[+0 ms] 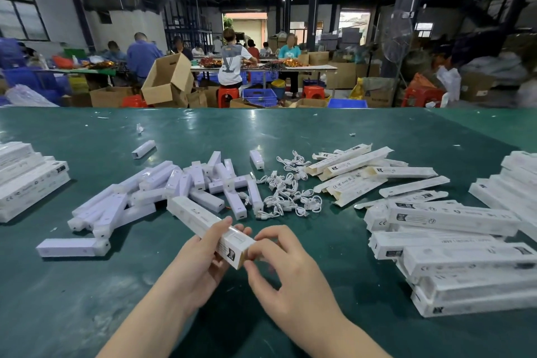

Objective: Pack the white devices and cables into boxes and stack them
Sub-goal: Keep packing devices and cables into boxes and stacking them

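While the person is working at the green table [290, 131], the items are lying as follows, taken from nine o'clock round to three.

At nine o'clock, a stack of closed boxes [27, 180] is sitting at the table's left edge. At about eleven o'clock, loose white devices [174, 186] are lying in a jumbled heap, several crossing one another. They are looking rigid and smooth, probably light plastic; I am judging them apt to slide on each other, so each is best taken across its long sides near the middle.

At centre, close to the body, the left hand [203, 253] is wrapping round a long white box [209, 225], fingers curled over the top, thumb beneath. The box is pointing away toward ten o'clock, its near end raised off the table. The right hand [279, 259] is pinching narrowly at that near end, fingertips [255, 250] touching the brown flap; it appears to be tucking it shut. The thin card is looking crushable, so I am advising a light grip on the edges, not the faces.

At twelve o'clock, coiled white cables [290, 195] are lying tangled, soft and limp; lifting one by its coil would be separating it cleanly.

At one o'clock, flat unfilled cartons [357, 171] are lying fanned. At three o'clock, more boxes [453, 247] are piling up unevenly.
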